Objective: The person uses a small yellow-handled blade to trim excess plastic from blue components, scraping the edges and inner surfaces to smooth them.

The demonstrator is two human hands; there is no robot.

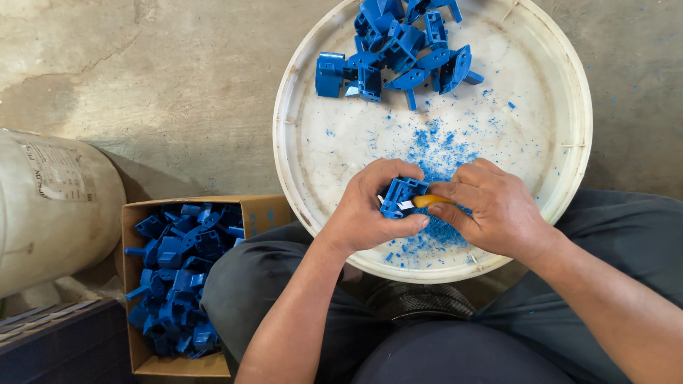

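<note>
Landmark: the round white tray (306, 153) resting across the person's lap; every place below is told from it.
Blue part (400, 197): over the tray's near edge, a small moulded plastic piece with ribs and corners.
Left hand (370, 206): grip clamped around the blue part, thumb underneath, fingers curled over its top.
Right hand (491, 208): grip closed on a small knife (425, 202) with an orange handle, its blade touching the part.
Handling: it looks light, stiff and hard, not fragile; smooth faces could slip, so holding it by the blocky body, away from the blade, seems safest.
Shavings (435, 153): blue chips scattered mid-tray, beneath and beyond the hands.
Loose parts (395, 53): a heap at the tray's far rim.
Cardboard box (135, 213): left of the tray, on the floor, full of like parts.
</note>
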